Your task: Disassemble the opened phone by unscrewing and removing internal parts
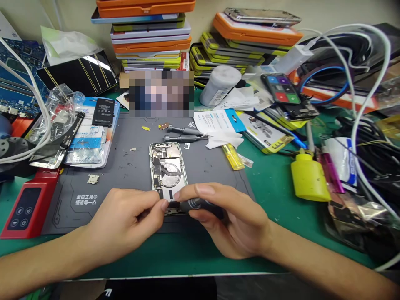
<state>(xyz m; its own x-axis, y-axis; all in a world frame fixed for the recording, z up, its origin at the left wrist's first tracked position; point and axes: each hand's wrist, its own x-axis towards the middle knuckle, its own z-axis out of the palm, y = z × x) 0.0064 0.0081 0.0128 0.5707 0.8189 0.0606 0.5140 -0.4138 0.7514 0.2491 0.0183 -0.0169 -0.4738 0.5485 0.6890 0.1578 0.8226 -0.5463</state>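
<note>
Grey matting [215, 166] on the counter [278, 221] underlies the opened phone [171, 173], where close work at its near end seems in hand; the next move likely calls for steady, light finger pressure. Left of the phone's near end, the left hand [125, 221] leans in knuckles up, thumb and forefinger pressed together, though whether they pinch anything cannot be told. At the phone's near right corner, the right hand [237, 221] turns its palm inward, its grip curled round a dark rounded object [201, 205].

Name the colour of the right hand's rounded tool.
Blackish; the rounded tool shows best in the head view, partly covered by the right hand.
</note>
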